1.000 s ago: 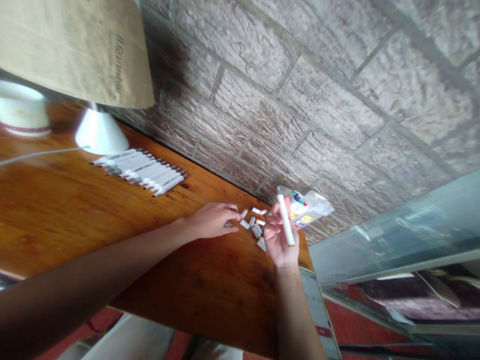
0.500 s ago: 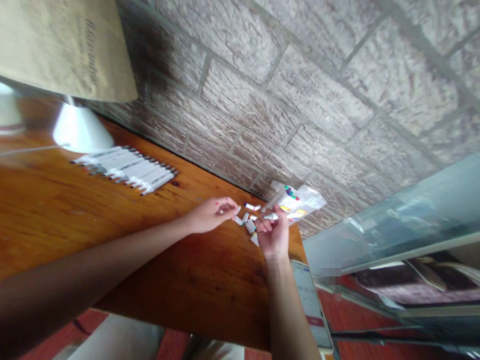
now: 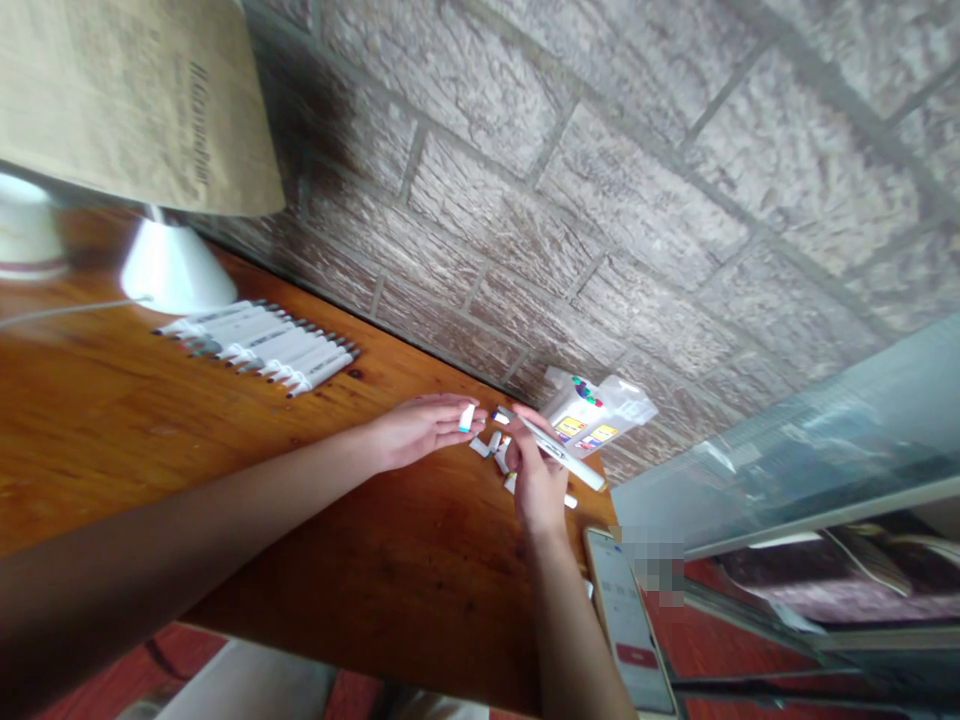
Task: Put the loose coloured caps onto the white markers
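My left hand (image 3: 424, 432) is turned with its fingers stretched out, and a small white marker cap (image 3: 466, 418) with a teal edge rests on them under the thumb side. Closed round a white marker (image 3: 562, 452), my right hand (image 3: 540, 490) keeps it slanted, its grey end up left and its other end down right. Between and under my hands, several loose white caps (image 3: 480, 448) with coloured edges lie on the wooden table (image 3: 420, 560); my right hand partly hides them.
A row of white markers (image 3: 262, 342) lies beside the white lamp base (image 3: 176, 270). Behind my right hand, a clear plastic case (image 3: 600, 410) leans near the brick wall (image 3: 510, 230). A phone (image 3: 630, 620) lies at the table's right edge.
My right hand has turned, so the marker it holds now shows its full length. My left fingers have straightened, and the teal-edged cap has come into plain view.
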Demonstrator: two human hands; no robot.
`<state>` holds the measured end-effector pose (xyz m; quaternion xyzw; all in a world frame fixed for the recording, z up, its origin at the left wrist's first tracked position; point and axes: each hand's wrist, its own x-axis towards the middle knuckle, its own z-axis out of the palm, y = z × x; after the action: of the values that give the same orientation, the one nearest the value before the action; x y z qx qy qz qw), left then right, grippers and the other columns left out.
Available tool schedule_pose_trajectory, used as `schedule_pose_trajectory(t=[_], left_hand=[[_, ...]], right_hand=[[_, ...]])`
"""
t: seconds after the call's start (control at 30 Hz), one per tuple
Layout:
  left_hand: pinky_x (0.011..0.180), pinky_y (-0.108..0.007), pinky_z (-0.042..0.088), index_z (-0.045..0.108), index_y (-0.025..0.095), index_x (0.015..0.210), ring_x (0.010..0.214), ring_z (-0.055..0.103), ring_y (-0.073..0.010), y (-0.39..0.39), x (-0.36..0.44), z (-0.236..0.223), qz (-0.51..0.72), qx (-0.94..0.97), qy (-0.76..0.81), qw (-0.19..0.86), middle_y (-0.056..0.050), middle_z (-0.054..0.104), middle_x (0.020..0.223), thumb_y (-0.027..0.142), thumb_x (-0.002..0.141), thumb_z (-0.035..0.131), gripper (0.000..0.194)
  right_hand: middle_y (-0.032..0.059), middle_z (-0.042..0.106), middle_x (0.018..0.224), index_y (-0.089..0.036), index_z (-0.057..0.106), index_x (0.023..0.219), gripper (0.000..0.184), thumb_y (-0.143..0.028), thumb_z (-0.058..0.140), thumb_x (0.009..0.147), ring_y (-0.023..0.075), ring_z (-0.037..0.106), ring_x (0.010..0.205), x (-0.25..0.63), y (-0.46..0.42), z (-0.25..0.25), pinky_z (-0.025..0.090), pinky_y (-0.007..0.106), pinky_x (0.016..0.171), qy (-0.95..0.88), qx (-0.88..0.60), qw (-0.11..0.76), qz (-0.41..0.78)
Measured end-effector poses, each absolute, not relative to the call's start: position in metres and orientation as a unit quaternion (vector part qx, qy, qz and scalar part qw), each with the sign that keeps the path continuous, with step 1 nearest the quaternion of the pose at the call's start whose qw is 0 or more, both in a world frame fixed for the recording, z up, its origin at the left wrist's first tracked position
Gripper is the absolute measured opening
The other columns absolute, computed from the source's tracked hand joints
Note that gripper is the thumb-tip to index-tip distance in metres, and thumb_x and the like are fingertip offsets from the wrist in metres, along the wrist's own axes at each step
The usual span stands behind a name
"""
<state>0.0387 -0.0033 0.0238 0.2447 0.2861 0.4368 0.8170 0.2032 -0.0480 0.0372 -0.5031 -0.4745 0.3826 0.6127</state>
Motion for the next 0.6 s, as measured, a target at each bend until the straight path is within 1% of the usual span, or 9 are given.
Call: schedule_pose_trajectory(t=[0.1, 0.17, 0.33, 0.4, 0.47, 0.6], left_hand=[[0.102, -0.033, 0.056, 0.072, 0.011, 0.093, 0.098, 0.075, -0.0181, -0.003, 0.038, 0.022, 0.436, 0.233, 0.288, 0.820, -0.011, 0.078, 0.102, 0.007, 0.088, 0.063, 0.011], [0.104, -0.034, 0.056, 0.073, 0.010, 0.093, 0.101, 0.074, -0.0186, -0.002, 0.038, 0.020, 0.438, 0.232, 0.281, 0.822, -0.011, 0.078, 0.104, 0.006, 0.089, 0.062, 0.012], [0.109, -0.036, 0.053, 0.073, 0.008, 0.096, 0.106, 0.073, -0.0207, -0.001, 0.037, 0.020, 0.435, 0.240, 0.268, 0.826, -0.015, 0.076, 0.112, 0.006, 0.091, 0.059, 0.015], [0.109, -0.036, 0.053, 0.073, 0.008, 0.097, 0.105, 0.074, -0.0207, -0.002, 0.038, 0.021, 0.431, 0.244, 0.260, 0.829, -0.015, 0.076, 0.110, 0.006, 0.092, 0.058, 0.016], [0.108, -0.036, 0.054, 0.074, 0.008, 0.097, 0.101, 0.075, -0.0194, -0.003, 0.038, 0.022, 0.433, 0.244, 0.255, 0.830, -0.013, 0.078, 0.104, 0.006, 0.092, 0.058, 0.016], [0.106, -0.034, 0.056, 0.075, 0.010, 0.095, 0.096, 0.075, -0.0169, -0.003, 0.037, 0.023, 0.435, 0.240, 0.252, 0.830, -0.009, 0.079, 0.100, 0.004, 0.090, 0.061, 0.016]], right_hand=[[-0.0048, 0.055, 0.061, -0.017, 0.072, 0.097, 0.028, -0.040, 0.073, 0.081, 0.0059, 0.041, 0.051, 0.200, -0.050, 0.039, 0.033, 0.019, 0.048, -0.494, -0.526, 0.603, 0.341], [-0.0022, 0.061, 0.067, -0.015, 0.071, 0.094, 0.028, -0.040, 0.073, 0.080, 0.0057, 0.042, 0.052, 0.198, -0.051, 0.040, 0.033, 0.019, 0.047, -0.484, -0.540, 0.599, 0.338], [0.0032, 0.068, 0.079, -0.012, 0.069, 0.098, 0.043, -0.045, 0.077, 0.072, 0.0065, 0.048, 0.055, 0.194, -0.048, 0.037, 0.032, 0.020, 0.046, -0.463, -0.554, 0.582, 0.375], [0.0058, 0.071, 0.087, -0.012, 0.069, 0.098, 0.045, -0.046, 0.078, 0.070, 0.0071, 0.050, 0.057, 0.193, -0.047, 0.036, 0.034, 0.021, 0.046, -0.472, -0.546, 0.578, 0.381], [0.0075, 0.073, 0.092, -0.012, 0.070, 0.096, 0.043, -0.046, 0.078, 0.071, 0.0078, 0.052, 0.059, 0.193, -0.047, 0.035, 0.036, 0.021, 0.048, -0.489, -0.540, 0.570, 0.380], [0.0066, 0.074, 0.086, -0.012, 0.070, 0.095, 0.037, -0.042, 0.076, 0.074, 0.0091, 0.055, 0.061, 0.192, -0.049, 0.034, 0.040, 0.022, 0.053, -0.516, -0.541, 0.559, 0.360]])
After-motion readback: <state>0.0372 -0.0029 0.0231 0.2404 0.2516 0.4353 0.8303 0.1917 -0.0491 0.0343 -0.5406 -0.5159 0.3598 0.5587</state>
